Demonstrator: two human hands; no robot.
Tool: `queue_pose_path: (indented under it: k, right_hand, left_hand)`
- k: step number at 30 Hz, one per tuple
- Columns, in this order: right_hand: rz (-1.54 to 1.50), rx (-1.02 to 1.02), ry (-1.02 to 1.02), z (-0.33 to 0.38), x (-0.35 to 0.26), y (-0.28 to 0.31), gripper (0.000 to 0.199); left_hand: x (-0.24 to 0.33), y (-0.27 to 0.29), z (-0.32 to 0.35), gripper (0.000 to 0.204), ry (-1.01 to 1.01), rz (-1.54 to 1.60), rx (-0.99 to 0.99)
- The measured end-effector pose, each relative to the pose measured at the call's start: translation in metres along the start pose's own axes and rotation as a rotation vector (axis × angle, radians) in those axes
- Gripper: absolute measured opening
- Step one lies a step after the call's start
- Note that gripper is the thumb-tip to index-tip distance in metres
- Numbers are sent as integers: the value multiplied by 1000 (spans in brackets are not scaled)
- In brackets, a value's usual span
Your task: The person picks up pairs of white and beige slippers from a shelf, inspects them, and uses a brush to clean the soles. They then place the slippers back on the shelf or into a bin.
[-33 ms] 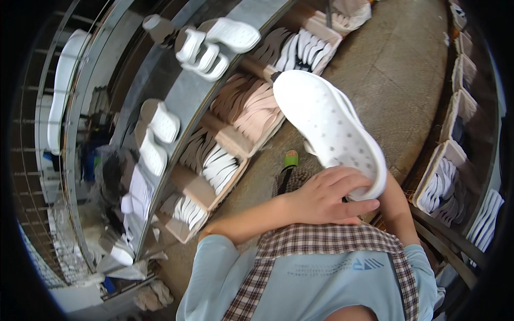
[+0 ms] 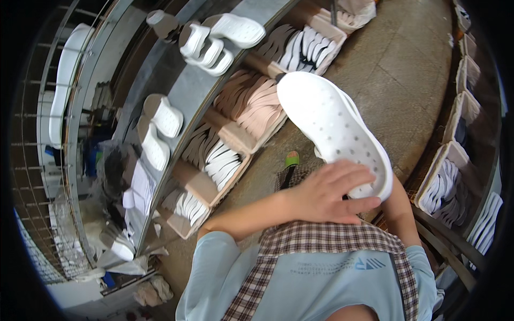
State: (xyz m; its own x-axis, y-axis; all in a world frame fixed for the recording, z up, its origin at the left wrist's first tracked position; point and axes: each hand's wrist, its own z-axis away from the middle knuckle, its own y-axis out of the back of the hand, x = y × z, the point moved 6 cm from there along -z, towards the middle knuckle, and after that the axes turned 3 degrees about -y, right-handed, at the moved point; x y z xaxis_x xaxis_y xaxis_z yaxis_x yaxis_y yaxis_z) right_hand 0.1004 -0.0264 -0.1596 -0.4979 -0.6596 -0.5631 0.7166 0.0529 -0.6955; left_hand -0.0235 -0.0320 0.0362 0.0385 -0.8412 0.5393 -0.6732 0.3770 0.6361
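Note:
A white shoe sole [image 2: 321,109] with small dimples over its inner face is held up in front of me. Its toe points to the far left and its heel towards my body. My left hand [image 2: 337,192] lies across the heel end, fingers apart and slightly blurred, thumb stretched along the near edge. My right forearm [image 2: 399,214] reaches up behind the sole, which hides the right hand supporting it from beneath. Below the toe, a dark tip [image 2: 279,77] peeks out.
At left, a metal shelf [image 2: 184,85] bears white soles [image 2: 235,31] and more pairs. Beneath it stand bins [image 2: 235,136] of pink, brown and white soles. Another row of bins [image 2: 428,184] lines the right. A green sandal [image 2: 292,159] shows on the concrete floor [image 2: 407,69].
The sole has shifted slightly to the right. My left hand's fingers have slid a little across the heel, straightening. The surroundings have moved slightly in view.

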Motion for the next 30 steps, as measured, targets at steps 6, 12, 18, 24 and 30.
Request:
queue_pose_path:
  k: [6, 12, 18, 24, 30]
  right_hand:
    - [56, -2, -88, 23, 19, -7, 56]
    - [129, -65, -167, -9, 61, -52, 56]
    - [253, -47, -568, -31, 143, -96, 47]
    - [103, -174, -723, -132, 301, -107, 53]
    - [-61, -322, -700, -228, 406, -146, 64]
  left_hand:
    - [-115, 107, 58, 103, 721, -282, -101]
    - [-120, 44, 225, 116, 1285, 912, -908]
    - [-51, 35, 375, 111, 1523, 1284, -397]
    - [11, 100, 532, 103, 1759, 1187, -19]
    - [50, 157, 653, 76, 1784, 1137, 727]
